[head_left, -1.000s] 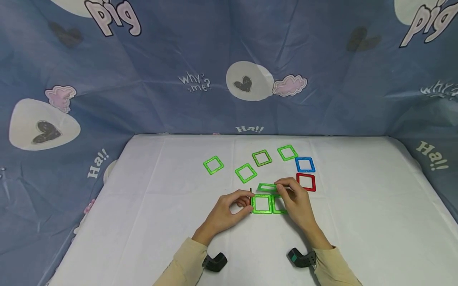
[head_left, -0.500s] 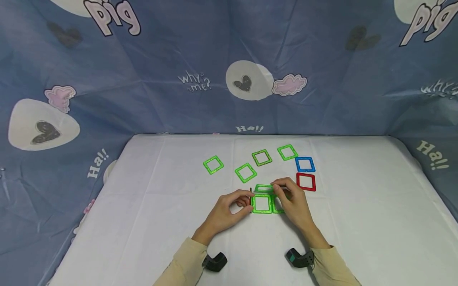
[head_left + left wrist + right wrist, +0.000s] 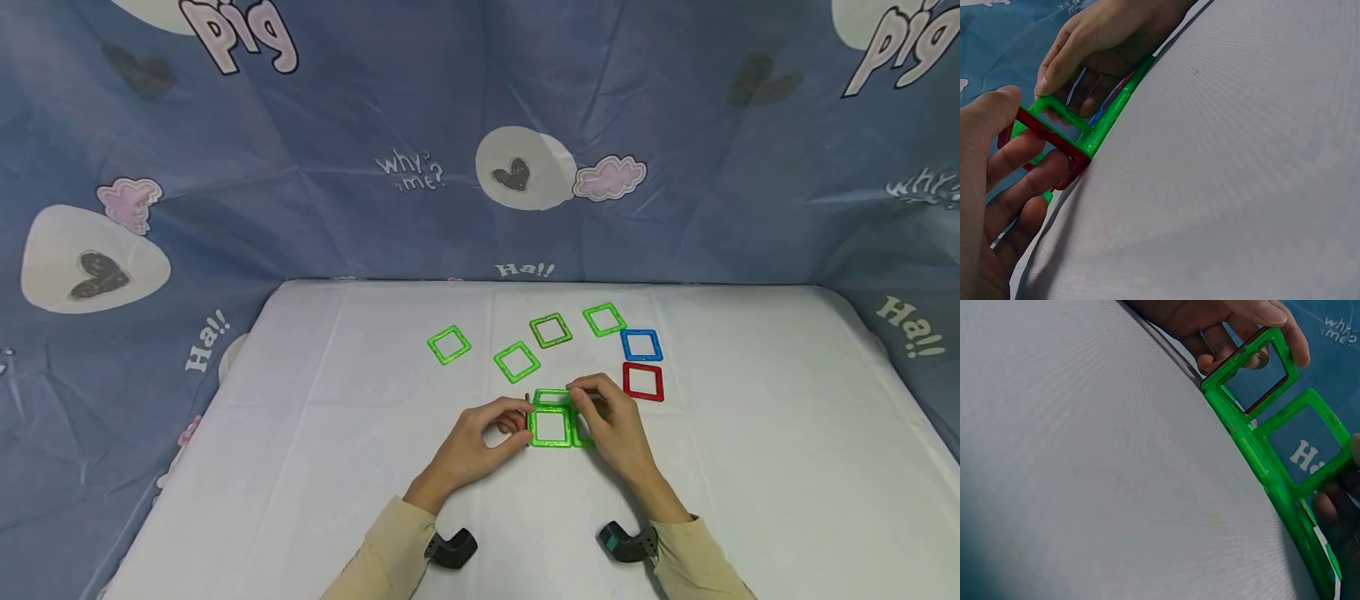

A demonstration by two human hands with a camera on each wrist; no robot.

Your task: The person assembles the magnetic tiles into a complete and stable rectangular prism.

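Observation:
Two green magnetic tiles (image 3: 551,445) lie flat, edge to edge, on the white cloth. A red square tile (image 3: 1054,135) stands upright along their left side, and the right wrist view shows a green frame (image 3: 1289,375) against it. My left hand (image 3: 472,446) pinches this upright piece between thumb and fingers. Another green tile (image 3: 1327,415) stands at the back edge of the left flat tile, pinched by my right hand (image 3: 615,425). In the head view that hand covers part of the right flat tile.
Behind the hands lie several loose green tiles (image 3: 517,372), one showing dark reddish lines. A blue tile (image 3: 641,357) and a red tile (image 3: 643,396) lie to the right. A printed blue curtain (image 3: 420,233) hangs along the table's back edge.
My right hand has moved slightly left and brought its green tile to the back edge of the left flat tile. The left hand has kept its grip in place.

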